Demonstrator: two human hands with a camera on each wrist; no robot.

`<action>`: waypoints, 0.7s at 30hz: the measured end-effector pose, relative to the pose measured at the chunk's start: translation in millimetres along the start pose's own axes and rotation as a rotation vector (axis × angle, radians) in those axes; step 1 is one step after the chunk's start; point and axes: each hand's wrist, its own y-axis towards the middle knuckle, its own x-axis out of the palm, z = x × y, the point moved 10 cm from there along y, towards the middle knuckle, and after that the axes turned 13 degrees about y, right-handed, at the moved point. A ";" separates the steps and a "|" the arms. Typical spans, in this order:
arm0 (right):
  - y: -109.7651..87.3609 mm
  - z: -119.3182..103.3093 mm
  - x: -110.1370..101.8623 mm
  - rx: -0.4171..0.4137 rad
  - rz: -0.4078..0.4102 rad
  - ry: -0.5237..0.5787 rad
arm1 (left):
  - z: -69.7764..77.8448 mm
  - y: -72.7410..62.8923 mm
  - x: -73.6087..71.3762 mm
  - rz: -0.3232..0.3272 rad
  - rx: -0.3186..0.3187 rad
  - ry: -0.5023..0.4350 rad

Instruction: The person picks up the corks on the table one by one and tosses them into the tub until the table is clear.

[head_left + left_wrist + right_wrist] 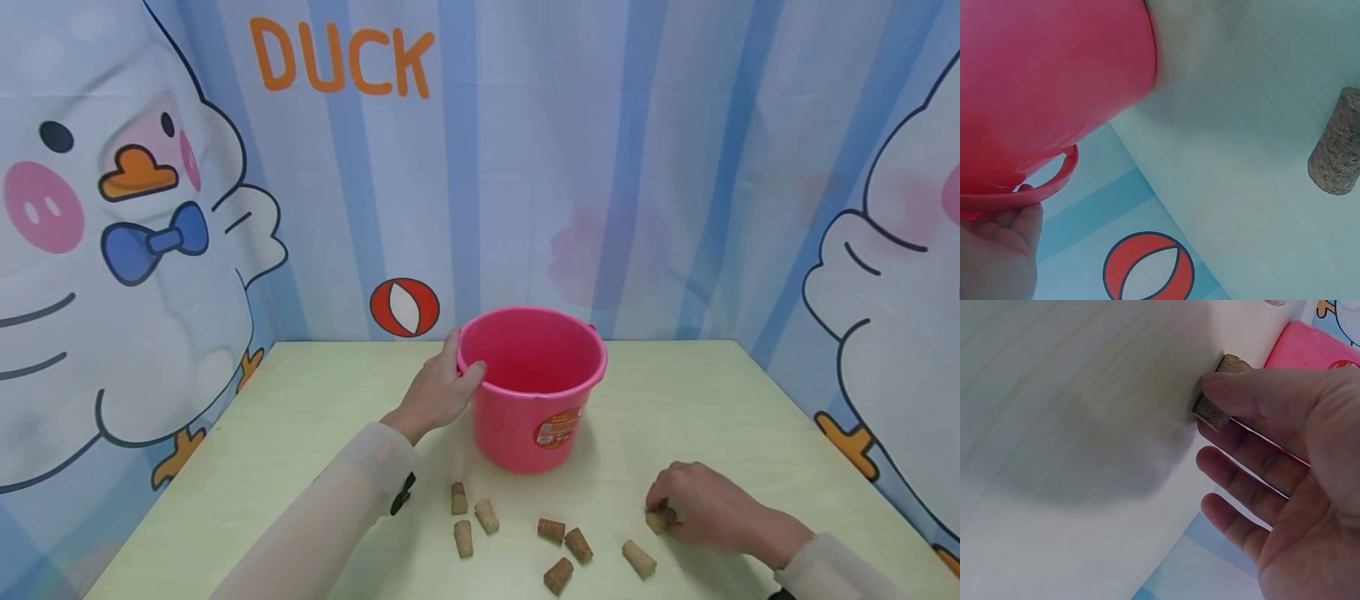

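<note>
A pink bucket stands upright on the table, its mouth facing up. My left hand grips its rim at the left side, thumb over the edge; in the left wrist view the fingers curl under the rim. To the right of the bucket, my right hand pinches a cork between thumb and index finger, low over the tabletop. The other fingers of that hand are spread apart. Nearest to it lies a loose cork. The bucket's floor is hidden from view.
Several more corks lie in front of the bucket, among them a pale cork at left and a darker cork nearer the front edge. Behind the pale table hangs a blue striped curtain with duck pictures.
</note>
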 end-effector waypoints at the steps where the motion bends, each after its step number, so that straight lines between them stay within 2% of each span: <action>1: 0.0 -0.4 0.0 -0.004 0.003 -0.002 | -0.2 0.0 0.2 -0.001 -0.001 -0.002; 8: 0.4 -0.8 0.5 0.000 0.009 -0.003 | -0.7 -0.7 0.2 -0.008 -0.007 -0.003; 17: 1.8 8.6 -6.2 0.107 0.008 0.057 | -0.5 -0.1 0.2 -0.007 -0.006 0.001; 21: 2.2 4.8 -11.4 0.097 0.023 0.089 | 0.2 -0.5 -0.3 -0.007 -0.004 0.001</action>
